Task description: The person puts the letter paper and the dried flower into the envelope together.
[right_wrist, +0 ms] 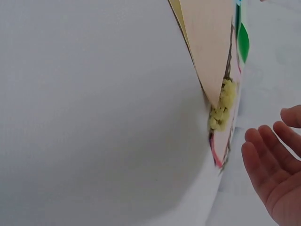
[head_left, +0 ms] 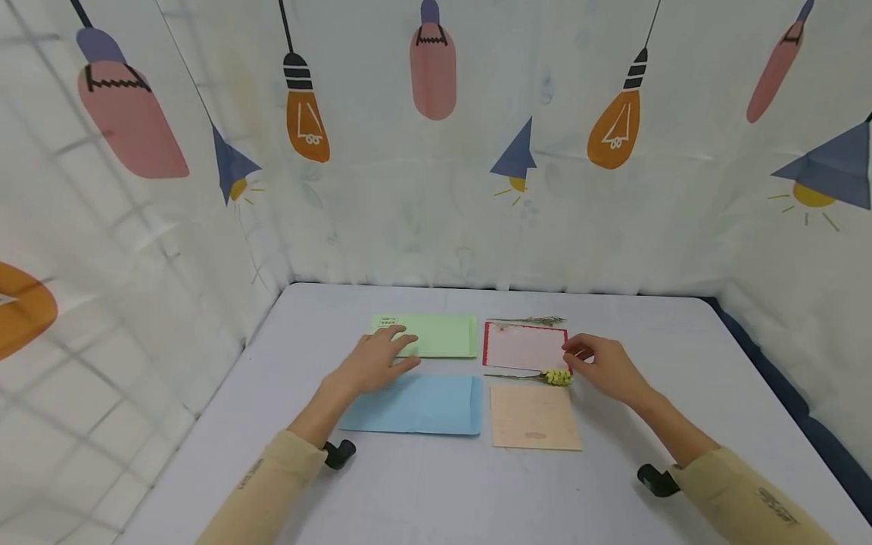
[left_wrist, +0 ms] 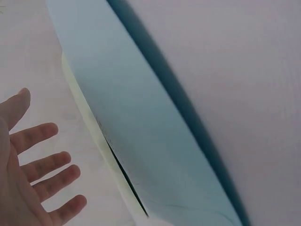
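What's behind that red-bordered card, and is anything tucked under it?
A thin sprig lies along the far edge of the red-bordered card. Whatever may be underneath is covered, so I can't tell.

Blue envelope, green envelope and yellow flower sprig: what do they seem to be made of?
Blue envelope: probably paper, matte; flat, thin-edged, with no glossy highlights.
Green envelope: likely paper too, matte; flat, evenly coloured, with a fold line near its right end.
Yellow flower sprig: dried plant or artificial, I can't tell; dull, clustered blooms on a thin, dark stem.
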Motion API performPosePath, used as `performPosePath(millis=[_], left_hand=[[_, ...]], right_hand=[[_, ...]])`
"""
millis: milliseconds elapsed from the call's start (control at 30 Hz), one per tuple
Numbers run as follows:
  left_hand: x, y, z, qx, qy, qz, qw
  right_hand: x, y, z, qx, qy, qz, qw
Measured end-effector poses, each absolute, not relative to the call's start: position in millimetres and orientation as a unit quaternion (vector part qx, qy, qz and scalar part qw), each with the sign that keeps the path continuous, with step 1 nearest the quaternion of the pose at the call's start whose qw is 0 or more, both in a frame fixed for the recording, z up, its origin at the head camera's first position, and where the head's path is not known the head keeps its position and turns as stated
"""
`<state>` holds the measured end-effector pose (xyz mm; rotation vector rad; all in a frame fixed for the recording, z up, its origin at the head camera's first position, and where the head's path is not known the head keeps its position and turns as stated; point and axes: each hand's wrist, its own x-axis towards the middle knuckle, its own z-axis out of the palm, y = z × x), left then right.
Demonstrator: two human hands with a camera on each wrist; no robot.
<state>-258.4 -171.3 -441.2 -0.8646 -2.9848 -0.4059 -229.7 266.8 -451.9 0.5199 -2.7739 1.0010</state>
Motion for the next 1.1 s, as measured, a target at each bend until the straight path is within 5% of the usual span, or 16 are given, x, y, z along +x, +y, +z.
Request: performPosePath(millis=[267, 600, 1100], left_hand=[[-255, -155, -445, -0.297, -0.946, -0.127, -0.013], [-250, -137, -445, -0.316, -0.938, -0.143, -0.026], [-229, -121, -443, -0.334, -0.933, -0.109, -0.083]], right_hand=[[-230, 244, -452, 0.168, -0.912, 0.37, 0.048], [-227, 209, -458, 0.131, -0.853, 0.501, -0.065], [-218, 163, -466, 0.082, -0.79, 0.588, -0.153]])
